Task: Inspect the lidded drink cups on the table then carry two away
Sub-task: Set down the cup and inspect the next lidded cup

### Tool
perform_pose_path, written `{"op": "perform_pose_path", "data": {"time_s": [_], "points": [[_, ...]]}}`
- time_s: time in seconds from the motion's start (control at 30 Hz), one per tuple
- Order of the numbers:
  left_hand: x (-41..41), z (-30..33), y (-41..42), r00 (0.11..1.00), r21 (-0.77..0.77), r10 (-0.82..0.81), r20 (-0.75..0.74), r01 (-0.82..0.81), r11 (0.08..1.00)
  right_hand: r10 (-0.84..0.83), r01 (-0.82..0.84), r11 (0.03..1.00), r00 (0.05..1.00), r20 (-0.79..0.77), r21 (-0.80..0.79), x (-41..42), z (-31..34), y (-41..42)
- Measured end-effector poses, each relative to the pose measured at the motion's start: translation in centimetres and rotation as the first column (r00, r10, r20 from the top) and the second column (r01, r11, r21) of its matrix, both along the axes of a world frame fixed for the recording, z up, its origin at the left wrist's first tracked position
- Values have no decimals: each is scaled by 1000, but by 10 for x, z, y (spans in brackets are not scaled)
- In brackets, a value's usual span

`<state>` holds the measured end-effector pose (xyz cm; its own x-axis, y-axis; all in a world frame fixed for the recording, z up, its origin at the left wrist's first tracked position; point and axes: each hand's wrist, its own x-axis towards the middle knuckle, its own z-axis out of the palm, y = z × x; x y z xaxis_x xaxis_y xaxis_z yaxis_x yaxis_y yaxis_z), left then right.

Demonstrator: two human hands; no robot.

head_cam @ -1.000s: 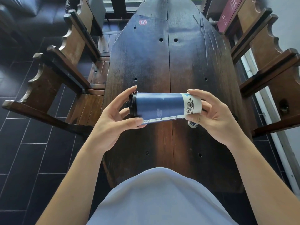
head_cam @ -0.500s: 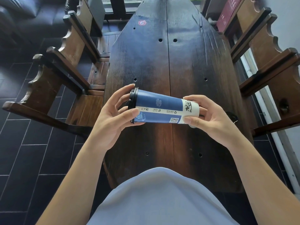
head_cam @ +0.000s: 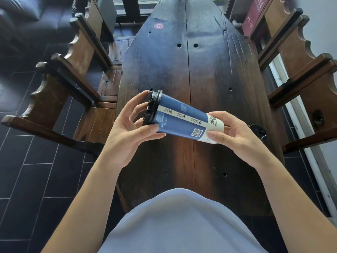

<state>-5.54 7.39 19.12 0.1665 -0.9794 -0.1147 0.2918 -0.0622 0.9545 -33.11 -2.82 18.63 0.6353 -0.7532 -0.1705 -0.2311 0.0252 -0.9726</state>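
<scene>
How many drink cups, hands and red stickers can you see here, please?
Drink cups: 2, the blue cup held sideways and a black-lidded one, half hidden, apparently a cup
Hands: 2, left hand and right hand
Red stickers: 1, the red sticker
Total: 5

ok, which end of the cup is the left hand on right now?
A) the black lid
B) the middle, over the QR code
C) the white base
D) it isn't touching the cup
A: the left hand grips the cup at the black lid end, cup held sideways, while the right hand holds the white base end.
</scene>
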Motion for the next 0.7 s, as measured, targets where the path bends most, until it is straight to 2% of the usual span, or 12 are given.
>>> {"op": "perform_pose_path", "data": {"time_s": [0.17, 0.33, 0.57, 0.7], "points": [[-3, -1, -6, 998, -4, 37, -49, -37, 999, 69, -66, 997, 993, -94, 38, 4, -5, 6], [-18, 0, -25, 987, 105, 46, -153, -30, 994, 147, -137, 987, 980, -134, 78, 25, -17, 16], [-38, 8, -39, 997, 164, 37, -69, -25, 986, 7, -14, 999, 979, -204, -31, 53, -40, 34], [-40, 5, -42, 995, 180, 54, -87, -37, 983, -7, -5, 999, 973, -232, -48, 52, -46, 36]]}}
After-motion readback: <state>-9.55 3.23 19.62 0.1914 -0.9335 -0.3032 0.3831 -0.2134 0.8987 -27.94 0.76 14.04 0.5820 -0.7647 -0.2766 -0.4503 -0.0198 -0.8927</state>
